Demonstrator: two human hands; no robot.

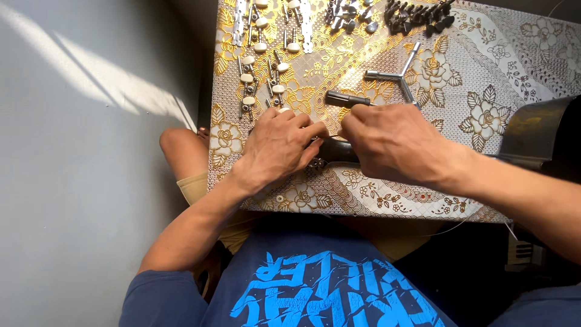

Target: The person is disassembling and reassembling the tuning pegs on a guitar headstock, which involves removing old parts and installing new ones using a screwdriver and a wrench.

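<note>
Both my hands meet over a low table (484, 79) covered in a gold and white floral cloth. My left hand (279, 145) curls around a small metal part that shows under its fingers. My right hand (390, 140) grips a dark tool handle (336, 150), its fingertips close to the left hand. A second dark-handled tool (346, 99) lies just beyond my knuckles. What the fingers pinch between them is mostly hidden.
Guitar tuning pegs with cream knobs (249, 77) lie in rows at the far left. Metal strips (306, 24) and dark pegs (417, 17) sit along the far edge. A three-armed metal wrench (399, 75) rests mid-table. A dark glossy guitar body (538, 130) is at right.
</note>
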